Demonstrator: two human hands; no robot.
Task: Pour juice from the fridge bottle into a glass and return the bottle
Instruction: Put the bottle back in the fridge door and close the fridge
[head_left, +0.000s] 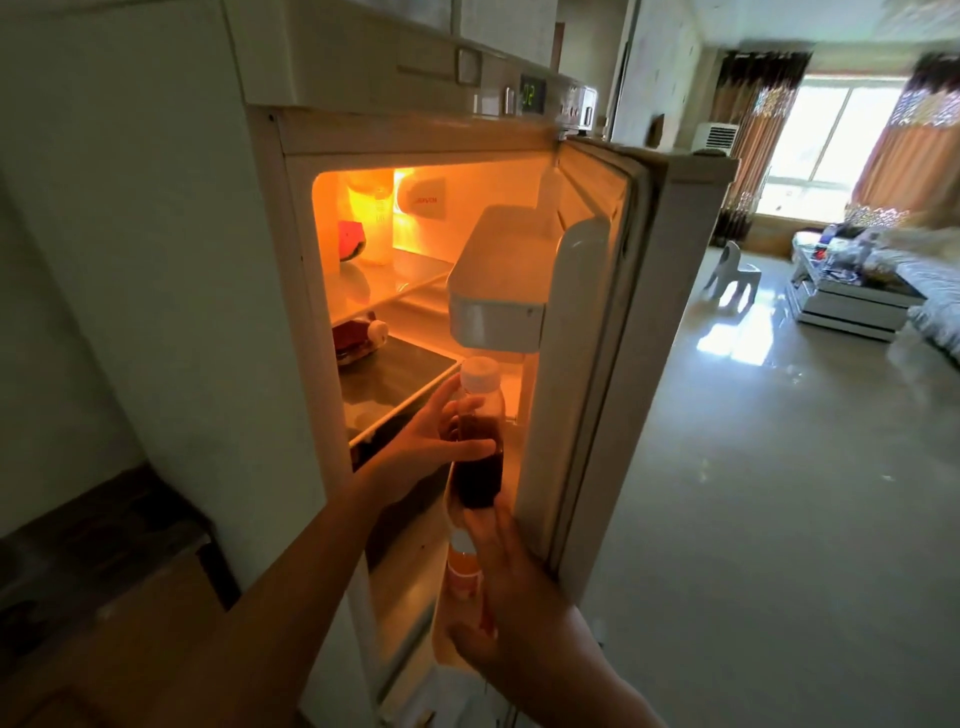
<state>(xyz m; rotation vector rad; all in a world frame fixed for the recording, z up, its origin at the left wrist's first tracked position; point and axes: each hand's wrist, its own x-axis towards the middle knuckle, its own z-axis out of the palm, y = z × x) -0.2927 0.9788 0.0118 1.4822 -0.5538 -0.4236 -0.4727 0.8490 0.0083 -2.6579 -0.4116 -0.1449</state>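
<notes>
The fridge (291, 171) stands open, lit orange inside. A clear juice bottle (478, 467) with a white cap and dark red juice stands upright at the door's lower shelf. My left hand (431, 441) is wrapped around its middle. My right hand (514, 587) rests lower on the inner edge of the open fridge door (587, 364), fingers spread, next to a second bottle with an orange label (462, 566). No glass is in view.
A white door bin (498, 291) hangs just above the juice bottle's cap. Inside are a watermelon slice (352, 240), a tall container and a lying bottle (358, 338). A dark counter (98, 540) is at lower left. Tiled floor and a living room lie to the right.
</notes>
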